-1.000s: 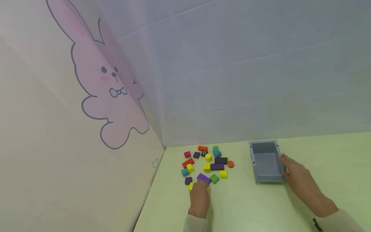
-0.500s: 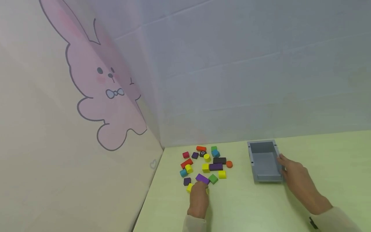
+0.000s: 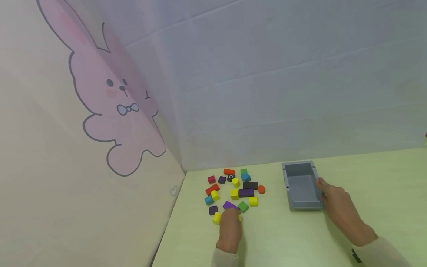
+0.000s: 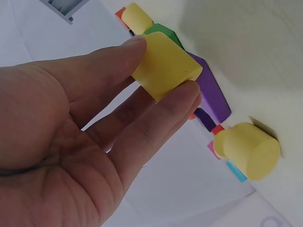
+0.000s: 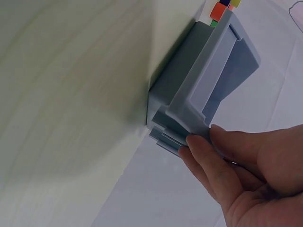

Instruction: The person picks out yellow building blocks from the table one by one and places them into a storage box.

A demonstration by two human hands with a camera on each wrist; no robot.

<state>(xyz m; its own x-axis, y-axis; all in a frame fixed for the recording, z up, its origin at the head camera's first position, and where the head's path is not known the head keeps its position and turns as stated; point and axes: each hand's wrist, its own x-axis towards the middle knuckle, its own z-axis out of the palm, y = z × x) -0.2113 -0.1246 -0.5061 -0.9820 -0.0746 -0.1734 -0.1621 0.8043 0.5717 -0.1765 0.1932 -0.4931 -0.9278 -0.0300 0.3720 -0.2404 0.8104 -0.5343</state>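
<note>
My left hand (image 3: 229, 230) is low over the near side of a group of coloured blocks. In the left wrist view, its thumb and fingertips pinch a yellow block (image 4: 165, 66) with a rounded side. A purple block (image 3: 228, 204) and a green block (image 3: 243, 206) lie just beyond that hand, and a yellow cylinder (image 3: 216, 218) is at its left. On the right, a grey plastic bin (image 3: 288, 191) stands on the table. My right hand (image 3: 343, 211) grips the bin's right rim, thumb on the inner side and fingers outside, as the right wrist view shows.
Several more blocks in red, yellow, blue, black and purple lie scattered toward the back left of the pale table (image 3: 277, 237). An orange round block (image 3: 261, 189) is nearest the bin. A curtain wall with a pink rabbit (image 3: 116, 111) borders the left and back.
The head view has shifted slightly, so everything sits a little further left. More of the yellow cylinder beside my left hand shows. My right hand keeps its grip on the bin.
</note>
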